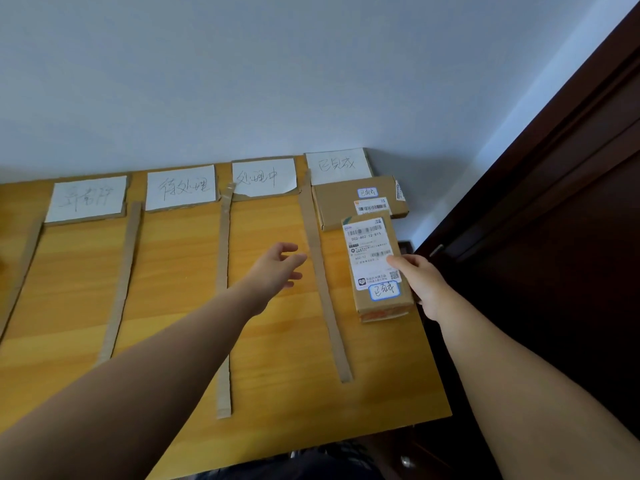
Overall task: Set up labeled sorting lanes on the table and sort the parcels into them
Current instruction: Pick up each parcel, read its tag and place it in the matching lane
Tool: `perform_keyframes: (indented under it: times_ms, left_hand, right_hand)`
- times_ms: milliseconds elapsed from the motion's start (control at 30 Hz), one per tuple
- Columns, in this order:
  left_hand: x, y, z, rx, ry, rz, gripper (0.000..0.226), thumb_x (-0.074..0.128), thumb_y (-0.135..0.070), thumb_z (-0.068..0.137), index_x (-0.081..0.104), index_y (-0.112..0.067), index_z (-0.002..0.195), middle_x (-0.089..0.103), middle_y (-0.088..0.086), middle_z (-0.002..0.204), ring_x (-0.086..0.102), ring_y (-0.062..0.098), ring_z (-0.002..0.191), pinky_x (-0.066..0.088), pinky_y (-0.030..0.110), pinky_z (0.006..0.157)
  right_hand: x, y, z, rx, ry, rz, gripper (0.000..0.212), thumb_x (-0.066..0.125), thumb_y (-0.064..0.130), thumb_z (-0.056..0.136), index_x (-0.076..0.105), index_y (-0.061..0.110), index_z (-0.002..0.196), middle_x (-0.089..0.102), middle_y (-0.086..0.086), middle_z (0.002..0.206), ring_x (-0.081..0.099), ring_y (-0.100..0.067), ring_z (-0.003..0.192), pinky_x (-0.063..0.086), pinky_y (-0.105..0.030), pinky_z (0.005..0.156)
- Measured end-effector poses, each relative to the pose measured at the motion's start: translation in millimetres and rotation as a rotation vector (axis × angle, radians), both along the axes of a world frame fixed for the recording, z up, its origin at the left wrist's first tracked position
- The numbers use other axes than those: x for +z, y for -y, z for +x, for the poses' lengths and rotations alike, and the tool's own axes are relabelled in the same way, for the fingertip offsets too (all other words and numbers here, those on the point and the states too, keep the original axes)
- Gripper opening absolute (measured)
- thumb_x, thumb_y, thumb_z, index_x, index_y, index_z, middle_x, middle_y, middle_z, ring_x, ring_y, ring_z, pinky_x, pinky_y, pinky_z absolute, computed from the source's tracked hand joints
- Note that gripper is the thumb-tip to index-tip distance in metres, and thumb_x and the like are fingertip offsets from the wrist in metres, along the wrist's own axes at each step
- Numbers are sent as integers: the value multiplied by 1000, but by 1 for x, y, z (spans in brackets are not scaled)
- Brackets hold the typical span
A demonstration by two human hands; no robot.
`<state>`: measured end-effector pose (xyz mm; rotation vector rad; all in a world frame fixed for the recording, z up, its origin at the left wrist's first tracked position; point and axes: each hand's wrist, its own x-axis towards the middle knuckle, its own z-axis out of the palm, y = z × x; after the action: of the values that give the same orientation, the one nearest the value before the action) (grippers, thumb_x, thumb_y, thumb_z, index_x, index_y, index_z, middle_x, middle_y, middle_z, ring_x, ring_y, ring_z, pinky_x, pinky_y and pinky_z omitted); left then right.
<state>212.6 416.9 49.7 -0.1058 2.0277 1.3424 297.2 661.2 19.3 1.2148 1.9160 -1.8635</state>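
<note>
The wooden table (277, 341) is split into lanes by cardboard strips (325, 282). White handwritten label cards stand at the far end: one at the far left (86, 199), a second (180, 192), a third (264, 177) and the rightmost (337, 166). A flat brown parcel (346, 199) lies in the rightmost lane below its card. My right hand (420, 284) grips a small brown parcel (375, 268) with a shipping label, resting in that same lane. My left hand (278, 268) hovers open over the third lane, fingers spread.
A pale wall rises behind the table. A dark wooden door (554, 237) with a handle (437, 250) stands close to the table's right edge. The table's near edge runs diagonally at lower right; dark clothing (311, 462) shows below it.
</note>
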Motion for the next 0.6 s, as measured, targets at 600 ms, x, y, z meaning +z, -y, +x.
perform_keyframes:
  times_ms: [600]
  left_hand:
    - [-1, 8, -9, 35, -21, 2, 37, 53, -28, 96, 47, -17, 131, 60, 6, 119, 62, 21, 103, 51, 28, 78]
  right_hand:
    - [-4, 11, -27, 44, -3, 412, 33, 63, 23, 87, 54, 10, 115, 66, -7, 107, 65, -17, 80, 50, -24, 56]
